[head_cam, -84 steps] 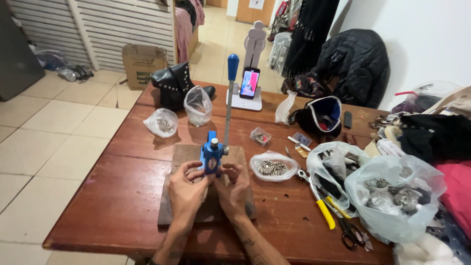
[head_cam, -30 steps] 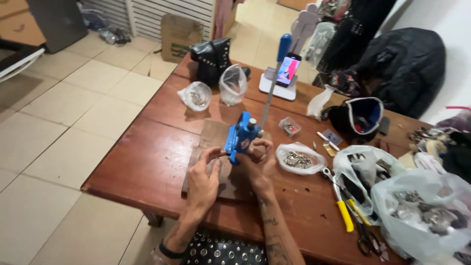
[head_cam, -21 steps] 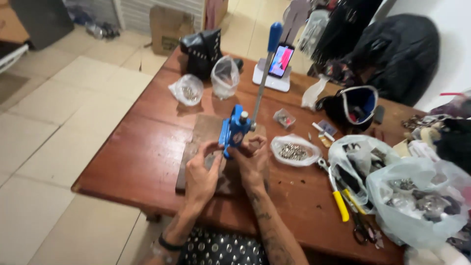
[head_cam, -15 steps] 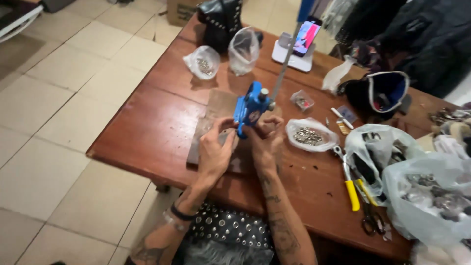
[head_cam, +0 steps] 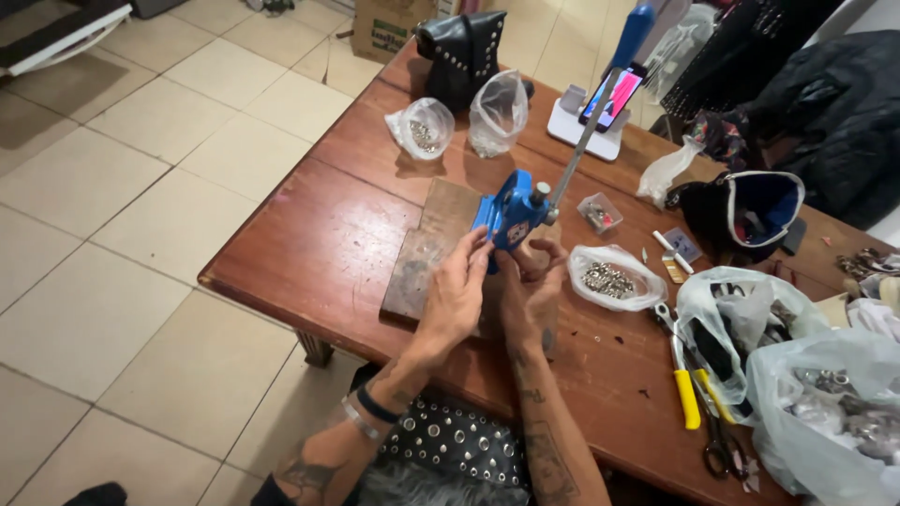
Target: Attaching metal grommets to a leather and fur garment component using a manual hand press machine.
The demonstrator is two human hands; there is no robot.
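Both hands are gathered at the base of the blue hand press (head_cam: 511,214), which stands on a wooden board (head_cam: 427,248) on the brown table (head_cam: 309,253). The left hand (head_cam: 457,298) rests on the board just left of the press, its fingers stretched forward and close together, the tips touching the press's lower front. The right hand (head_cam: 530,290) sits right beside it, fingers curled in under the press head as if pinching something small there; what it pinches cannot be made out. The long lever with its blue grip (head_cam: 630,36) stands raised, up and to the right of the press, and neither hand is on it, so the work looks to be at the setting-up stage, with the pressing not yet done. Just right of the press lies an open bag of metal rivets or eyelets (head_cam: 609,277), seemingly well filled. The die area of the press is hidden behind the fingers, so whether a piece sits in place is unclear. The studded black garment (head_cam: 450,445) at the table's near edge is partly cut off.
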